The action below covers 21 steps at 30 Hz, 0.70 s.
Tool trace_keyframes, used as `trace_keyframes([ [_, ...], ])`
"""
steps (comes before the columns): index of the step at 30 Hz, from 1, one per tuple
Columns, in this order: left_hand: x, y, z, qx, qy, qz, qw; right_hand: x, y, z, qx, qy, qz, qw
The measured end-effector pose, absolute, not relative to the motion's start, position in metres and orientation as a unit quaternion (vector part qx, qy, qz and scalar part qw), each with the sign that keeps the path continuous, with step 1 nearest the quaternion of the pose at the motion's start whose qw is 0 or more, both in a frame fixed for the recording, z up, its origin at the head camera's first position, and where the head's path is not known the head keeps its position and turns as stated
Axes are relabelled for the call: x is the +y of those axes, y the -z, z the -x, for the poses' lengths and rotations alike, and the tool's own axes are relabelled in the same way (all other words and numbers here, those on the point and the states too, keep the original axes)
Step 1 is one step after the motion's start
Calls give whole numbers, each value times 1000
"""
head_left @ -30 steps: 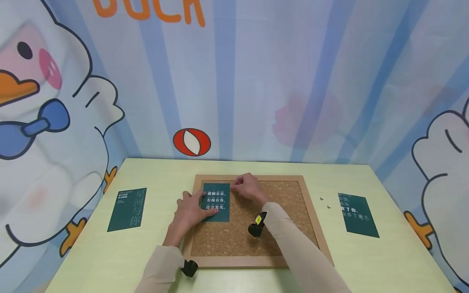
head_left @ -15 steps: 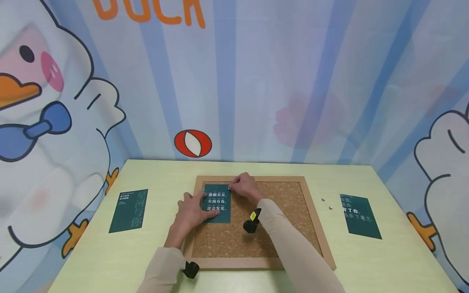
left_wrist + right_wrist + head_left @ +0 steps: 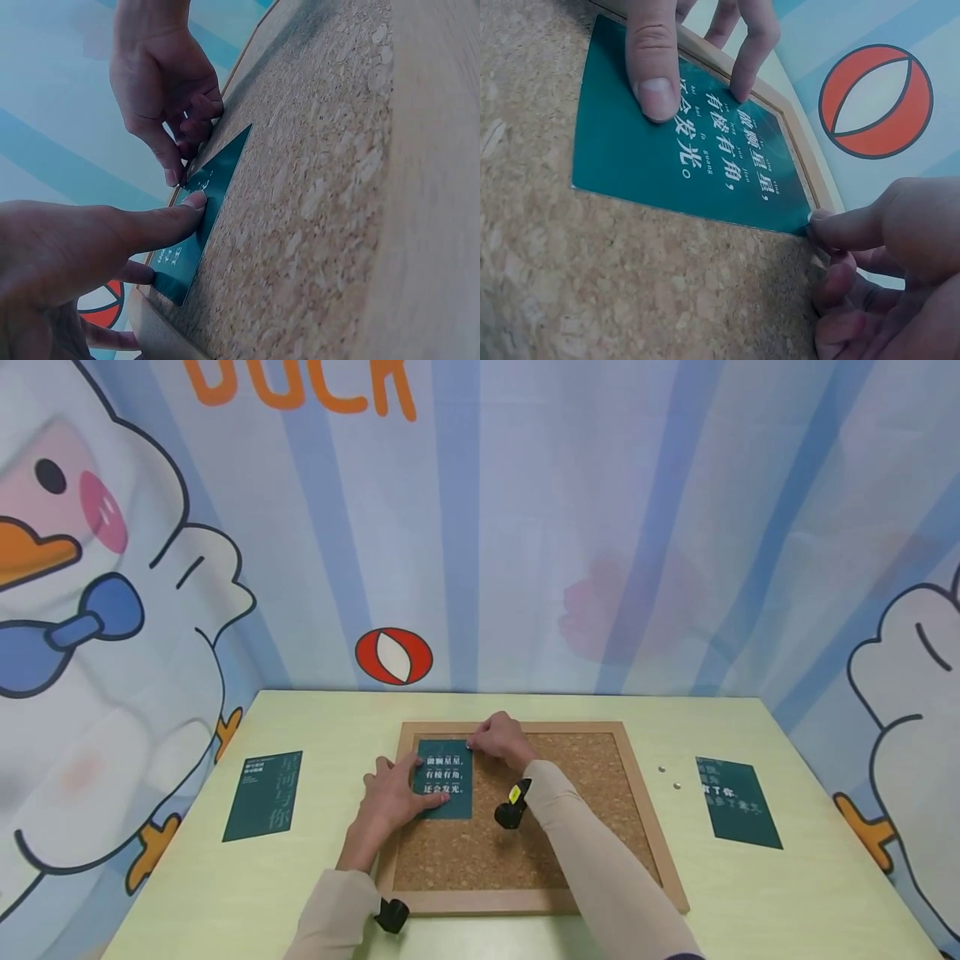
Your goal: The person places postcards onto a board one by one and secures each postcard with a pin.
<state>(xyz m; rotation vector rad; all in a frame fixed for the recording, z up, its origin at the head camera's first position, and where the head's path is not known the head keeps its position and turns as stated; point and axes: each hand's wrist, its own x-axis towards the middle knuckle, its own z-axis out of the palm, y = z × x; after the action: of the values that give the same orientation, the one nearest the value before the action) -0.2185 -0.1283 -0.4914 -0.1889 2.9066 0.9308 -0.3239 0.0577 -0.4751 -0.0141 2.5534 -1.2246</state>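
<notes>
A dark green card (image 3: 453, 808) with white lettering lies on the upper left of the wood-framed corkboard (image 3: 480, 860). My left hand (image 3: 390, 793) rests across its left side, fingers spread; the thumb (image 3: 657, 96) presses on the lettering in the right wrist view. At the card's top right corner, my right hand (image 3: 504, 740) pinches a small pale thumbtack (image 3: 810, 217) between thumb and fingers. Most of the thumbtack is hidden by the fingertips, which sit right at the corner.
Another green card (image 3: 262, 797) lies on the table left of the board, and a third green card (image 3: 741, 806) lies to the right. Between board and right card are two small silvery tacks, one nearer tack (image 3: 677, 786) and one farther tack (image 3: 662, 769). A printed curtain (image 3: 517, 527) hangs behind.
My right hand has shifted slightly left onto the card's top right corner with the thumbtack, its wrist moving left too. The left hand has stayed pressed on the card.
</notes>
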Motion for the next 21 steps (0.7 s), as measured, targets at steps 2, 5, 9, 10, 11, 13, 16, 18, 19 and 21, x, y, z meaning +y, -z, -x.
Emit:
trace_keyframes([
  [2,-129,492,219,950,-304,61,41,57,475,325,892,424,4,156],
  [5,-129,493,219,950,-303,58,39,56,474,327,895,416,-3,159],
  [9,-129,492,219,950,-304,56,38,55,471,327,897,411,-13,164],
  [10,-129,492,219,950,-304,56,37,55,471,327,897,411,-15,165],
  [11,-129,492,219,950,-305,55,37,54,471,328,897,410,-17,165],
  [13,-129,492,219,950,-304,55,36,54,470,328,897,408,-21,168],
  [16,-129,491,219,950,-304,55,36,54,470,328,898,406,-24,169],
  [18,-129,491,219,950,-306,57,37,54,470,328,897,406,-26,171],
  [19,-129,491,218,949,-307,58,37,54,470,328,897,407,-27,169],
  [21,-129,492,218,949,-307,59,38,54,471,328,897,409,-29,168],
])
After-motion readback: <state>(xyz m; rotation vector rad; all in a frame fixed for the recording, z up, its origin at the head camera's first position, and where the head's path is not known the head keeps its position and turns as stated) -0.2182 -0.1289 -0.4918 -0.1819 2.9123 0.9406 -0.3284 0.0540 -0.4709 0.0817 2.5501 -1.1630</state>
